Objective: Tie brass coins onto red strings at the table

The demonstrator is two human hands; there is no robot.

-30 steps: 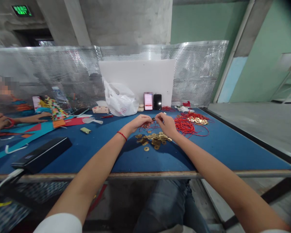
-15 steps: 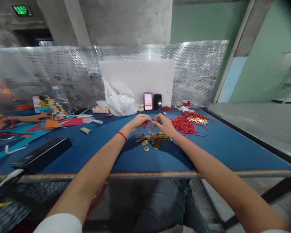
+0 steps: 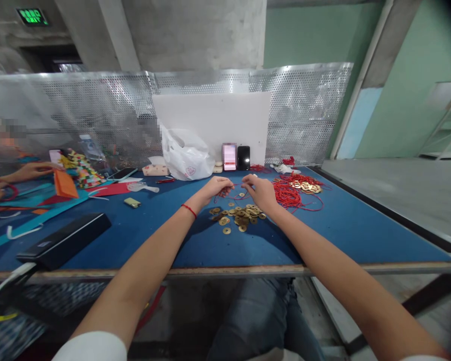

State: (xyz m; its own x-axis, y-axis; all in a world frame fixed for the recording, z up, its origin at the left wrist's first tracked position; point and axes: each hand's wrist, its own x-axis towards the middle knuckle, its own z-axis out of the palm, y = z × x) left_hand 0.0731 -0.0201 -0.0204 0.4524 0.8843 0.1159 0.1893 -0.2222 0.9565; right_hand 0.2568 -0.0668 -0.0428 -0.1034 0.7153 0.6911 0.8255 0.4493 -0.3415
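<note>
Over the middle of the blue table, my left hand [image 3: 217, 187] pinches a thin red cord [image 3: 241, 184], part of which hangs below its fingers. My right hand [image 3: 260, 191] is to its right, with thumb and fingers closed at the cord's other side; the fingertips are small in view. Between and below both hands, a pile of brass-coloured coins with holes [image 3: 246, 214] lies on the table, a few of them loose at its edges. Beside my right hand is a heap of red cords [image 3: 288, 194].
More gold coins [image 3: 308, 187] rest on the cords. Two phones [image 3: 243, 158] lean at the back beside a white plastic bag [image 3: 188, 155]. A black power bank-like box [image 3: 65, 240] stands front left. At far left, a co-worker's hands handle orange paper [image 3: 64, 185].
My right hand has moved right, away from my left, and the cord now spans the gap. One coin now shows between the hands. The co-worker has lifted the orange paper.
</note>
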